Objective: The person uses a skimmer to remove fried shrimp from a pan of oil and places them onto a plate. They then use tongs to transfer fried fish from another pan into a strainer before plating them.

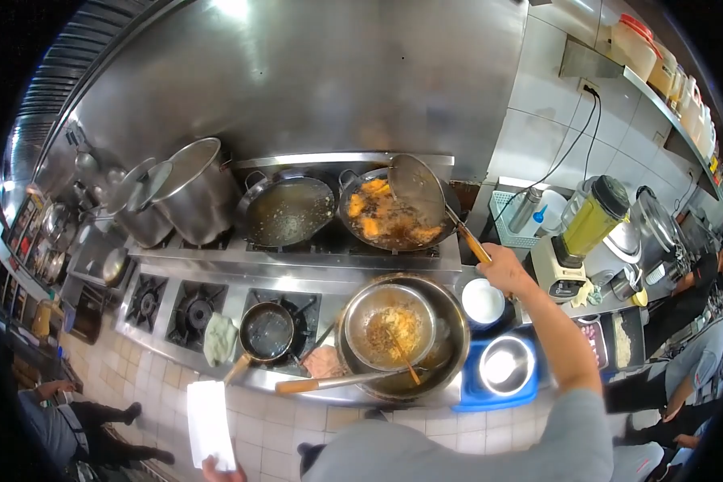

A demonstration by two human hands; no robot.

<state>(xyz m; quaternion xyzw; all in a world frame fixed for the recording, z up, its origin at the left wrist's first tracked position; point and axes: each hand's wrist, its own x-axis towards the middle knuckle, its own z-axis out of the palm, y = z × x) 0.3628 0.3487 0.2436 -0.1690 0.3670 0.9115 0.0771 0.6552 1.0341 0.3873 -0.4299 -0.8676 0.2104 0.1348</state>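
Note:
My right hand (504, 269) grips the wooden handle of a round wire skimmer (416, 186), which is held tilted over a wok of frying battered pieces (390, 215) on the back burner. At the bottom edge, my left hand (219, 471) holds a white sheet of paper (210, 423) upright below the stove front. In front of me stands a large steel bowl (450, 353) with a strainer holding fried crumbs (391, 324) and a wooden-handled ladle (329, 382) lying across it.
A second wok of oil (287, 210) and big steel pots (191, 193) sit on the back burners. A small dark pan (267, 332) and green cloth (220, 338) rest on the front burners. To the right stand a blender (590, 225) and white bowl (483, 301); other people stand at both sides.

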